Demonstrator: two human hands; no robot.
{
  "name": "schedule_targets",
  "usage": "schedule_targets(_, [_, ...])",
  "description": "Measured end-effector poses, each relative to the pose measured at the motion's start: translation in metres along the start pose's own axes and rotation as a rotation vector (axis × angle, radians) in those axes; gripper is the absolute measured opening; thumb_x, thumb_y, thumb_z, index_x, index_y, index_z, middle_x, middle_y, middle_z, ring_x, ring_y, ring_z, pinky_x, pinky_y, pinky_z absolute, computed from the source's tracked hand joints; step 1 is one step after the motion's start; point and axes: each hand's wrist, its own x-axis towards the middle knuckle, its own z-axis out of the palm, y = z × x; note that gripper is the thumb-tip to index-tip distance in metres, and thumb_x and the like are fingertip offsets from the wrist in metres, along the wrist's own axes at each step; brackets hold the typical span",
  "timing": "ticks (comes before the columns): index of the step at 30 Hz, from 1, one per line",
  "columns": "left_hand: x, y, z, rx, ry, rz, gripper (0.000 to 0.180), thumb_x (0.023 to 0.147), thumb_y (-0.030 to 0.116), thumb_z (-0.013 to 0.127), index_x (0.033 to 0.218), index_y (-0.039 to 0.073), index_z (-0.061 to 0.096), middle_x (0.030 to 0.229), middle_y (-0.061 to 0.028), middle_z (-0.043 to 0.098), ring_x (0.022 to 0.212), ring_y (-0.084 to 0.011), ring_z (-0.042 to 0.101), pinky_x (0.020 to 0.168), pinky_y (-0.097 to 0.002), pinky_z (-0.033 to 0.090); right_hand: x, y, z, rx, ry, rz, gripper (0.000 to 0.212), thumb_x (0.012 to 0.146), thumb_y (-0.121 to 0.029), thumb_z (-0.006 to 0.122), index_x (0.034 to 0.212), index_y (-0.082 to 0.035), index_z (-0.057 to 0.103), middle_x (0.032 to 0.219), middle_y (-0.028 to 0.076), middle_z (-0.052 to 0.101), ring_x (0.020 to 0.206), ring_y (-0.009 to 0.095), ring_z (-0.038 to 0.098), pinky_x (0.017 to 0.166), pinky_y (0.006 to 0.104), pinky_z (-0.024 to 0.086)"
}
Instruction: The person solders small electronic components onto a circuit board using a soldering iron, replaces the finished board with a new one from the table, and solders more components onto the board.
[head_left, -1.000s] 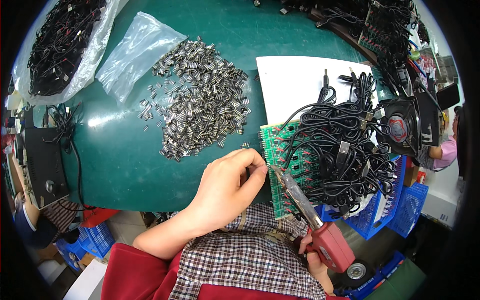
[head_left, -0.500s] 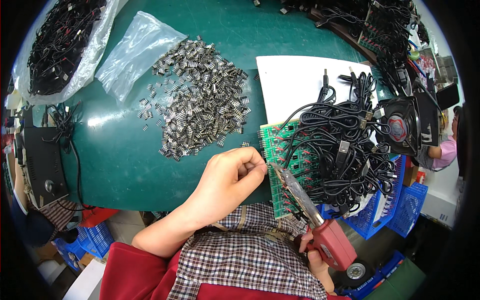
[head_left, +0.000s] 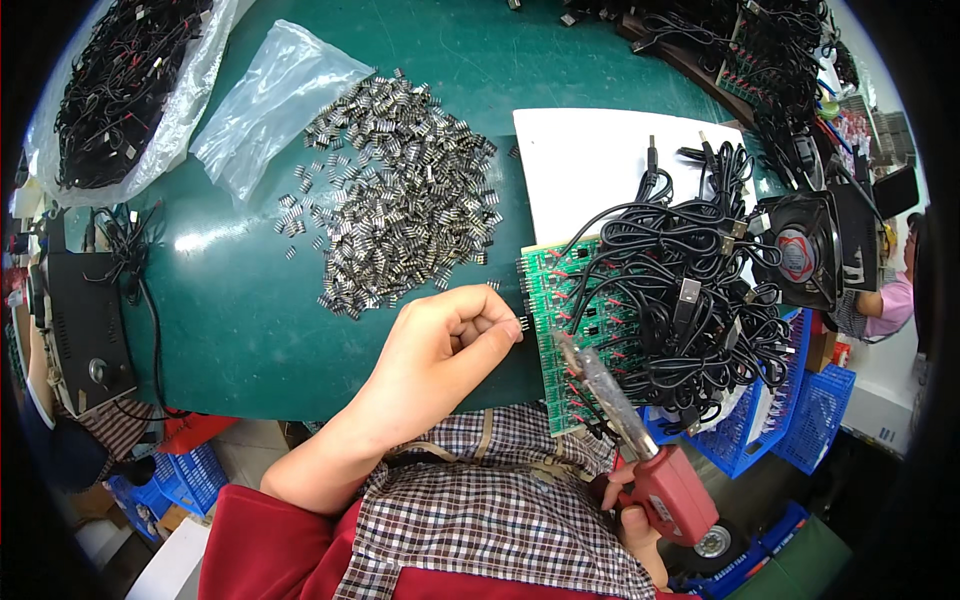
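Left hand [head_left: 440, 345]: thumb and index fingers [head_left: 497, 342] pinched together, tips at the left edge of the green board [head_left: 556, 388]. A small header [head_left: 524, 324] sits right at those tips (can't tell if it's gripped or already on the board).

Right hand [head_left: 642, 535] is wrapped around the red grip of the iron [head_left: 677, 497], low near the apron [head_left: 480, 510]. Barrel slants up-left, tip over the board near the left fingers; can't tell if it touches.

Board is at the table [head_left: 235, 345] edge, lower part past it, its top end by the white sheet [head_left: 568, 155]. Black cables [head_left: 655, 238] with plugs cover the board's right side.

Left of the sheet: big loose pile of headers [head_left: 405, 200], clear bag [head_left: 265, 105] touching its upper left. Farther out: a sack of cables [head_left: 130, 90] upper left, black box [head_left: 92, 325] with a knob below it, fan [head_left: 802, 250] right of the cables.
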Motion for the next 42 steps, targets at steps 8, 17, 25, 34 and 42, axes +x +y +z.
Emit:
schedule_targets(8, [-0.006,0.007,-0.003,0.17,-0.017,-0.074,0.008,0.087,0.004,0.055,0.082,-0.002,0.057,0.072,0.0025,0.055,0.063,0.0006,0.045,0.054,-0.0149,0.035,0.005,-0.005,0.002,0.018,0.005,0.013,0.065,0.075,-0.068,0.051,0.077,-0.004,0.061,0.057,-0.002,0.059,0.062,0.014,0.058,0.064,0.0273,0.044])
schedule_targets(17, [-0.003,0.004,0.003,0.06,-0.011,0.003,0.007,0.083,0.003,0.056,0.079,-0.002,0.058,0.06,-0.0001,0.052,0.05,-0.0021,0.04,0.044,-0.0213,0.031,0.006,-0.005,0.003,0.126,-0.015,0.048,0.068,0.072,-0.068,0.055,0.084,0.0,0.059,0.056,0.0,0.059,0.058,0.011,0.056,0.065,0.0246,0.042])
schedule_targets(25, [-0.008,0.014,-0.006,0.417,0.0,-0.009,0.007,0.082,0.005,0.059,0.077,-0.001,0.059,0.059,-0.0001,0.051,0.052,-0.0063,0.047,0.048,-0.0232,0.036,0.006,-0.005,0.004,0.192,0.02,0.068,0.065,0.072,-0.065,0.059,0.084,-0.001,0.059,0.057,0.002,0.058,0.058,0.011,0.056,0.064,0.0258,0.042])
schedule_targets(34, [0.006,0.005,0.001,0.861,0.332,0.289,0.016,0.073,0.005,0.064,0.087,0.005,0.057,0.076,-0.0082,0.054,0.064,-0.0246,0.057,0.055,-0.0348,0.046,0.006,-0.006,0.004,0.255,0.04,0.065,0.061,0.072,-0.06,0.062,0.085,-0.001,0.06,0.058,0.002,0.058,0.059,0.012,0.056,0.065,0.0271,0.041])
schedule_targets(42, [0.01,0.01,-0.006,0.734,0.276,0.259,0.014,0.072,-0.003,0.065,0.084,0.0,0.058,0.073,-0.0076,0.058,0.062,-0.0167,0.059,0.055,-0.0269,0.046,0.005,-0.002,0.003,0.21,0.019,0.029,0.059,0.072,-0.06,0.061,0.085,-0.002,0.06,0.058,0.002,0.058,0.057,0.011,0.056,0.064,0.0269,0.042])
